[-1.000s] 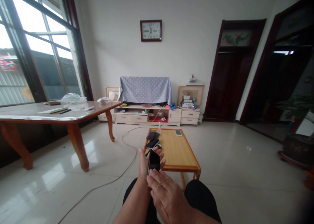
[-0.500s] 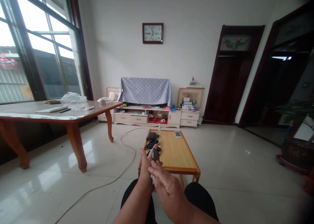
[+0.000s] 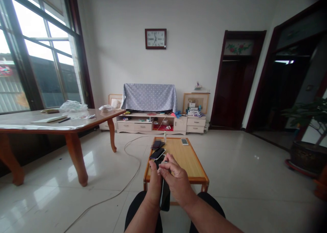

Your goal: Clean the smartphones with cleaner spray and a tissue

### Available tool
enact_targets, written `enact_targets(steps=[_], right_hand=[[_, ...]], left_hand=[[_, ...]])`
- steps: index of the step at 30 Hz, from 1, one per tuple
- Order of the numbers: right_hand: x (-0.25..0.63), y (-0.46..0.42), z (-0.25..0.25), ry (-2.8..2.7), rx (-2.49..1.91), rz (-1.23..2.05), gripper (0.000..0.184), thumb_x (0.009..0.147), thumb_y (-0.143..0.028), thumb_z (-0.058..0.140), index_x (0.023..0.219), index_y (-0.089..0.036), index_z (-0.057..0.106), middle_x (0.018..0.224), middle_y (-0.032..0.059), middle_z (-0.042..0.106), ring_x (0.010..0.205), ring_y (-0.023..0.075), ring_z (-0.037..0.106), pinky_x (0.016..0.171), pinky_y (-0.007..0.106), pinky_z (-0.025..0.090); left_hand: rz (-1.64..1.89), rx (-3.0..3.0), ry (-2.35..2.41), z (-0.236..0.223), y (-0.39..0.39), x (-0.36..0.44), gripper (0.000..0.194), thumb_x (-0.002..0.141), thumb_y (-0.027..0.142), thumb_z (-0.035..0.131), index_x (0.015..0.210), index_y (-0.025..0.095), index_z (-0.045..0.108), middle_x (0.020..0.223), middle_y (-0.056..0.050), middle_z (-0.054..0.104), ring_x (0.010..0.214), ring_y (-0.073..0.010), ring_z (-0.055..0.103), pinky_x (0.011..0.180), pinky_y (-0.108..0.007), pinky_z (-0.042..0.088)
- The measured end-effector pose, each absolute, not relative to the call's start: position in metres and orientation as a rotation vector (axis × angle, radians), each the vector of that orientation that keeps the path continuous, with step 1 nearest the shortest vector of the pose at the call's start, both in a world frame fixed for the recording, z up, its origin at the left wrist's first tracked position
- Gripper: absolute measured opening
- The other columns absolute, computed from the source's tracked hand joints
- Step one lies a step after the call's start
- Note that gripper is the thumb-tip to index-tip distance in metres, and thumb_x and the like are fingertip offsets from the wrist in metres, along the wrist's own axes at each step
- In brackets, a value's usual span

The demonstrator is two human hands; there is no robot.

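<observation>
My left hand (image 3: 153,185) is closed around a black smartphone (image 3: 165,197), whose lower end sticks out towards my lap. The fingers of my right hand (image 3: 177,176) are pinched together at the phone's far end. Something small and pale shows at those fingertips, too small to name. Just beyond my hands, more phones (image 3: 157,153) lie at the left side of a low wooden table (image 3: 184,161). Behind them sit a dark, partly pixelated object (image 3: 157,144) and a small white bottle (image 3: 165,137). A white phone (image 3: 184,142) lies at the table's far right corner.
A large wooden table (image 3: 84,122) with plastic bags (image 3: 73,106) stands on the left. A cable (image 3: 109,194) runs across the tiled floor. Against the far wall is a white TV cabinet (image 3: 138,125) with a cloth-covered shape (image 3: 150,97). A potted plant (image 3: 306,158) stands at right.
The phone has turned from edge-on between my hands to showing its dark face. My right hand has gone from flat fingers against it to a pinch at its far end. The view has shifted slightly.
</observation>
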State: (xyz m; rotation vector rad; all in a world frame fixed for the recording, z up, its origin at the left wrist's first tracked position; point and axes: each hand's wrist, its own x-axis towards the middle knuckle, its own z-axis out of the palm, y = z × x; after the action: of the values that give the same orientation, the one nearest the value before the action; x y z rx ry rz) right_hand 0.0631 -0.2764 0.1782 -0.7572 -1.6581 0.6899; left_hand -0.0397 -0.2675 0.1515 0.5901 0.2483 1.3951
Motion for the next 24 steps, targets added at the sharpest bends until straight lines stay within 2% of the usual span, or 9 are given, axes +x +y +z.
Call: enact_targets(steps=[4, 7, 10, 16, 20, 24], right_hand=[[0.071, -0.254, 0.179, -1.613, -0.851, 0.534, 0.02, 0.094, -0.038, 0.064, 0.1, -0.026, 0.079, 0.134, 0.0105, 0.065, 0.131, 0.0273, 0.055, 0.111, 0.047, 0.042], [0.079, -0.247, 0.175, -1.611, -0.904, 0.367, 0.022, 0.096, -0.037, 0.059, 0.094, -0.026, 0.078, 0.116, 0.0086, 0.071, 0.116, 0.026, 0.061, 0.103, 0.043, 0.047], [0.086, -0.248, 0.168, -1.675, -0.948, 0.203, 0.023, 0.099, -0.034, 0.056, 0.094, -0.026, 0.077, 0.104, 0.0071, 0.071, 0.102, 0.0245, 0.063, 0.094, 0.041, 0.048], [0.096, -0.266, 0.154, -1.834, -0.926, 0.027, 0.029, 0.098, -0.019, 0.052, 0.121, -0.025, 0.069, 0.11, 0.0091, 0.067, 0.102, 0.0259, 0.06, 0.09, 0.043, 0.049], [0.097, -0.289, 0.147, -1.899, -0.862, 0.066, 0.036, 0.096, -0.011, 0.05, 0.126, -0.024, 0.065, 0.109, 0.0098, 0.066, 0.101, 0.0258, 0.059, 0.089, 0.043, 0.05], [0.097, -0.31, 0.141, -1.964, -0.769, 0.149, 0.034, 0.094, -0.009, 0.052, 0.12, -0.025, 0.067, 0.105, 0.0085, 0.065, 0.098, 0.0242, 0.061, 0.087, 0.04, 0.052]], left_hand=[[1.249, 0.62, 0.196, 0.157, -0.278, -0.034, 0.076, 0.093, 0.066, 0.048, 0.15, 0.016, 0.045, 0.147, -0.014, 0.055, 0.147, -0.0317, 0.037, 0.127, -0.045, 0.017], [1.194, 0.602, 0.196, 0.16, -0.284, -0.033, 0.064, 0.094, 0.057, 0.053, 0.144, 0.017, 0.053, 0.135, -0.013, 0.065, 0.14, -0.0331, 0.048, 0.123, -0.048, 0.026], [1.162, 0.527, 0.212, 0.156, -0.284, -0.035, 0.053, 0.094, 0.049, 0.056, 0.136, 0.016, 0.059, 0.121, -0.012, 0.071, 0.129, -0.0319, 0.058, 0.118, -0.046, 0.035], [1.162, 0.422, 0.217, 0.139, -0.275, -0.033, 0.039, 0.094, 0.039, 0.055, 0.119, 0.012, 0.068, 0.109, -0.012, 0.074, 0.118, -0.0294, 0.065, 0.112, -0.042, 0.042], [1.172, 0.376, 0.203, 0.134, -0.273, -0.029, 0.036, 0.093, 0.039, 0.056, 0.116, 0.015, 0.068, 0.107, -0.01, 0.072, 0.118, -0.0275, 0.064, 0.112, -0.042, 0.041], [1.207, 0.353, 0.172, 0.136, -0.275, -0.024, 0.038, 0.091, 0.04, 0.057, 0.118, 0.016, 0.068, 0.117, -0.01, 0.069, 0.122, -0.0273, 0.06, 0.113, -0.041, 0.038]])
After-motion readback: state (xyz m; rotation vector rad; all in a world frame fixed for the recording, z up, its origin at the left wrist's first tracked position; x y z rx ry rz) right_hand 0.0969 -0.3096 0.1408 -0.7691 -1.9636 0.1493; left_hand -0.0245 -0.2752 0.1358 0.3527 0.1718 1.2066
